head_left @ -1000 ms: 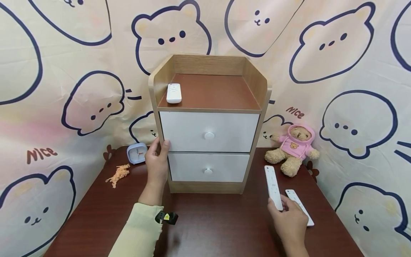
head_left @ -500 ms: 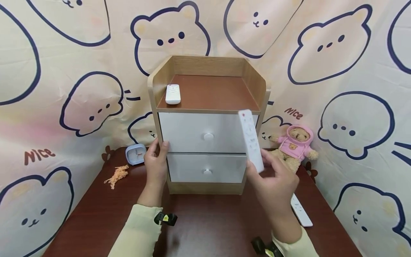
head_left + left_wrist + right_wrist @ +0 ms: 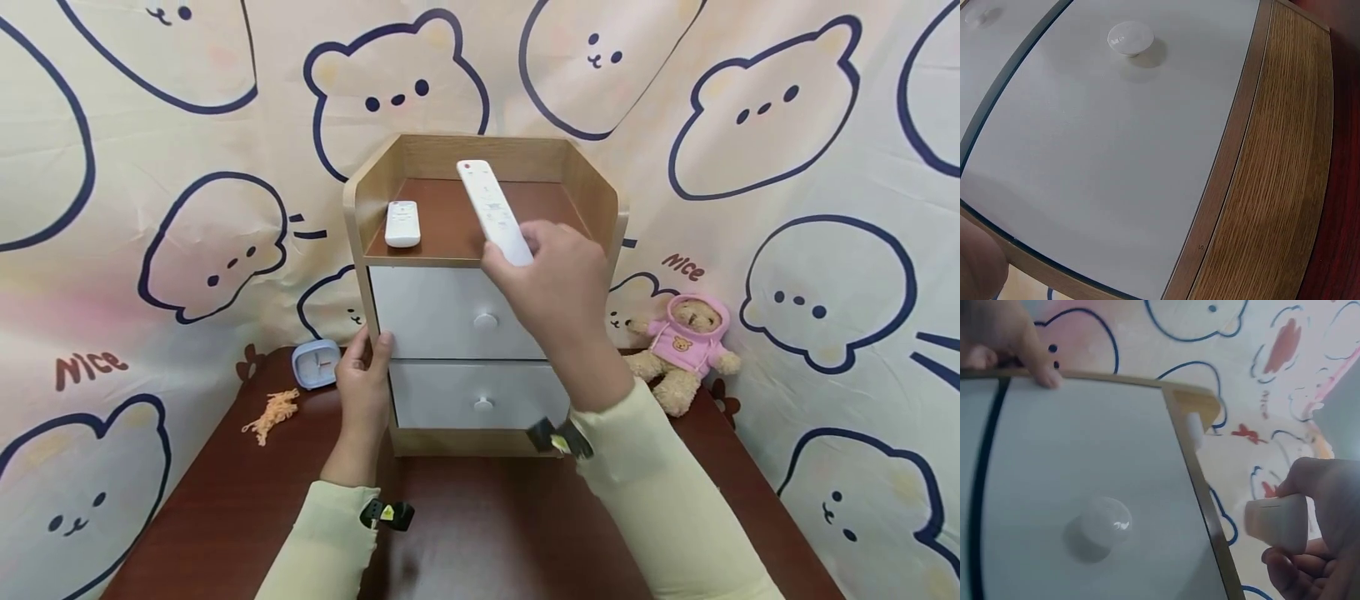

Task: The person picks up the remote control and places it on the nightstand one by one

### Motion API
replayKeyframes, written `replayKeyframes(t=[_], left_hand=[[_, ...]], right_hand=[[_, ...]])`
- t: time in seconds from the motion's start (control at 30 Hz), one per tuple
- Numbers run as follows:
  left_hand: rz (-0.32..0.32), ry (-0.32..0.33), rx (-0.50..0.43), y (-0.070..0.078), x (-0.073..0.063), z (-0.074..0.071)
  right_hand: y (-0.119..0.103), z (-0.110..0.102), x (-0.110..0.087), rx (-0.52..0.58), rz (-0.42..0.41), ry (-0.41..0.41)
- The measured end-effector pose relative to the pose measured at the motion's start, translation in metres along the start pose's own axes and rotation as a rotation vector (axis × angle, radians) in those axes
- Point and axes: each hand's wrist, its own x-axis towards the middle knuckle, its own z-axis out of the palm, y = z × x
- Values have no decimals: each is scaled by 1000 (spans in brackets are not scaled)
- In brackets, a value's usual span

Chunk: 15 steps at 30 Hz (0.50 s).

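free room on the shelf [image 3: 444, 218] right of the short remote [image 3: 402, 225], passage over the front edge [image 3: 426, 262], side walls [image 3: 370, 200] and back panel [image 3: 429, 158] around, left hand [image 3: 362, 383] blocking cabinet's [image 3: 480, 442] left edge

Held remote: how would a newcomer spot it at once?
In the head view, find the cabinet. Before its upper part, the right hand grips a long white remote. Unlike the shorter remote lying on the cabinet, it is held aloft.
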Motion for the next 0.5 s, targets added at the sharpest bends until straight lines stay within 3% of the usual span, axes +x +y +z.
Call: replayKeyframes(t=[0.27, 0.5], left_hand=[[-6, -2, -1, 0, 0, -1], [4, -6, -6, -2, 1, -2]], right_hand=[[-23, 33, 46, -154, 51, -163], [-24, 51, 51, -241, 73, -197]])
